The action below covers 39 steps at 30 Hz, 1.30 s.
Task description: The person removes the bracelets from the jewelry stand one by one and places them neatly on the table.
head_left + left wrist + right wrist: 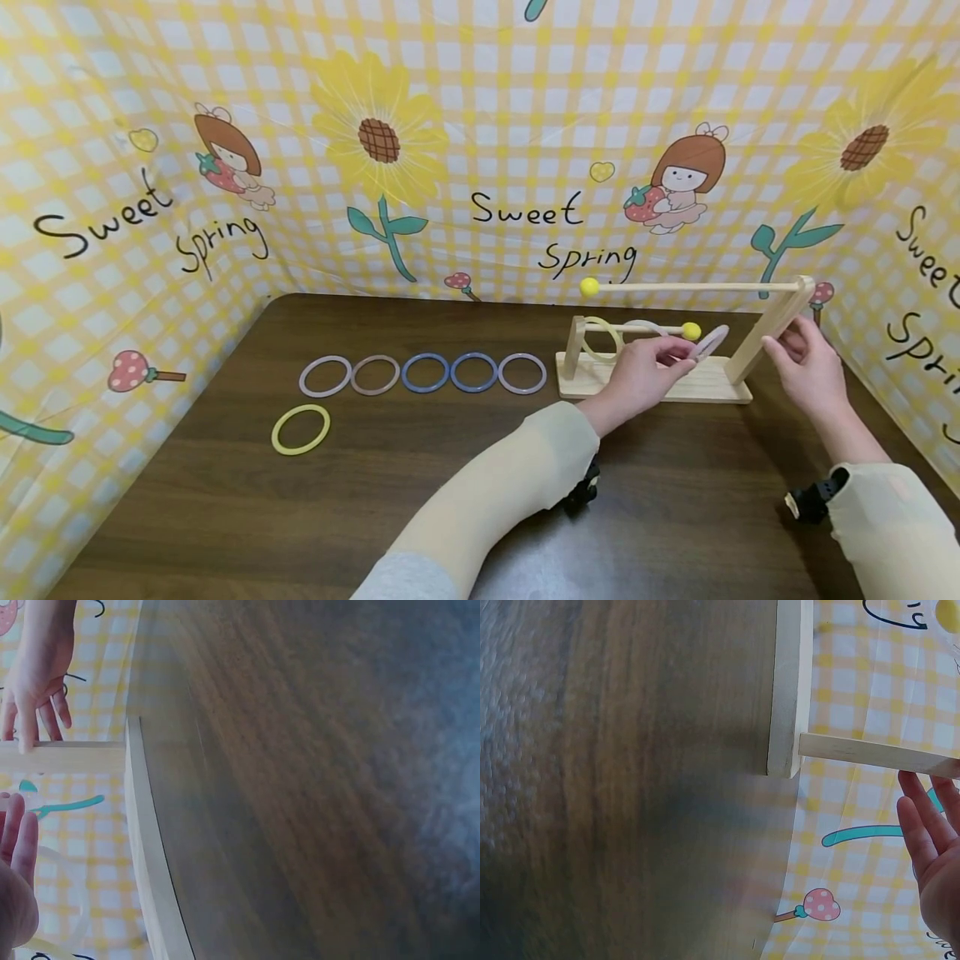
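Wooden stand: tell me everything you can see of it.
The stand looks like pale unpainted wood, upright near the table's back edge. Its flat base carries a short left post and tall right post, each with a rod tipped by a yellow ball. A yellow ring and pale ring appear threaded on the lower rod. The right hand touches the tall post.

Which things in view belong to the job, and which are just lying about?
Job, judging by the hands:
- wooden stand, gripped by right hand
- pale ring in left hand
- hung yellow ring
- likely row of five rings, lone yellow ring

Just there:
- printed cloth
- dark table
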Motion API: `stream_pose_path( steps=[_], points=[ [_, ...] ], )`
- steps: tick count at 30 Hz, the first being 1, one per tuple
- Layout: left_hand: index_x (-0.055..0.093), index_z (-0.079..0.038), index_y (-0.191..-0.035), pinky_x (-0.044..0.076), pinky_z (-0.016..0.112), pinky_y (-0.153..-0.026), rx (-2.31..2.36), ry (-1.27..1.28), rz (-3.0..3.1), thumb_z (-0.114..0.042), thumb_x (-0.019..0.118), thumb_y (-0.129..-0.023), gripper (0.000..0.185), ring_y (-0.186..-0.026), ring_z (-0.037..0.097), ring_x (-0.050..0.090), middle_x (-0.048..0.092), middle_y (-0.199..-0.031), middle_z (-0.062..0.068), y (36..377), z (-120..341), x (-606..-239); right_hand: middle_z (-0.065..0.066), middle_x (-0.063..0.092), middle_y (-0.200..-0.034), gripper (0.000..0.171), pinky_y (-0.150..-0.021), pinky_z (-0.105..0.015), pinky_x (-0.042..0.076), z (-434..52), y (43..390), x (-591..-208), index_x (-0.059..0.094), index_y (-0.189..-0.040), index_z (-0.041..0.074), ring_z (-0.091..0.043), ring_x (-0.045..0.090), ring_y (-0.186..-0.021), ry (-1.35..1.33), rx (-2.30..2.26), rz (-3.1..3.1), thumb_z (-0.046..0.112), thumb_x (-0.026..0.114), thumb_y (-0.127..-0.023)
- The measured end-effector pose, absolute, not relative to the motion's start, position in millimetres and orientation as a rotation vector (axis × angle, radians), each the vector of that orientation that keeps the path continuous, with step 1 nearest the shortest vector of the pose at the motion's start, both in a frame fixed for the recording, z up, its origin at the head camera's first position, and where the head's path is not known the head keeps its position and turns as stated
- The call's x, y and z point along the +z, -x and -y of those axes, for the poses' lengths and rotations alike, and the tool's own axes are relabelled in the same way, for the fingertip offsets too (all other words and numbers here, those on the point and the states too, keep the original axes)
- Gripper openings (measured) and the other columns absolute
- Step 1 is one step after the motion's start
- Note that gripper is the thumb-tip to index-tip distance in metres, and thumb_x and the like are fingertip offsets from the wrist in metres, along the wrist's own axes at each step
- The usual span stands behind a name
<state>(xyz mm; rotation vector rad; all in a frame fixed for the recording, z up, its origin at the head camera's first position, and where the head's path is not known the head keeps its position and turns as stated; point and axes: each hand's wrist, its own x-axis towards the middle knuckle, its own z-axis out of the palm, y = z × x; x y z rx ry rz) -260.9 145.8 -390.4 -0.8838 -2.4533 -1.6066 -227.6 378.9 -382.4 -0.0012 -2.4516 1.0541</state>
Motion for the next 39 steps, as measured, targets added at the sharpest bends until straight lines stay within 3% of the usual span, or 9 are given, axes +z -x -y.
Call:
stream_pose_path(
  steps=[16,31,39],
  points=[
    [0.073,-0.007,-0.107,0.047,0.015,-0.058,-1.824,0.997,2.352,-0.011,0.069,-0.091,0.016,-0.072,-0.008,0.058,0.071,-0.086,-0.006,252.0,-108.4,-390.0,-0.04,0.049,-0.125,0.053,-0.07,0.0,0.037,-379.8,227.7,-382.5,0.036,-0.143,-0.005,0.023,0.042,-0.088,-0.004,1.058,2.467,0.021,0.055,-0.1],
    [0.071,0.001,-0.106,0.047,0.017,-0.06,-1.937,1.049,2.322,-0.003,0.068,-0.091,0.016,-0.074,0.006,0.061,0.073,-0.09,0.011,244.1,-52.7,-376.1,-0.038,0.049,-0.127,0.055,-0.07,0.0,0.037,-380.9,226.8,-381.5,0.034,-0.145,-0.003,0.02,0.043,-0.091,0.032,1.054,2.489,0.023,0.053,-0.101],
    [0.072,-0.001,-0.108,0.05,0.02,-0.062,-1.941,1.045,2.33,-0.006,0.069,-0.09,0.018,-0.077,0.004,0.062,0.073,-0.089,0.006,235.5,-21.1,-368.9,-0.038,0.049,-0.127,0.054,-0.071,0.0,0.037,-379.5,227.5,-382.3,0.035,-0.144,-0.004,0.021,0.043,-0.091,0.019,1.052,2.475,0.021,0.054,-0.101]
  ],
)
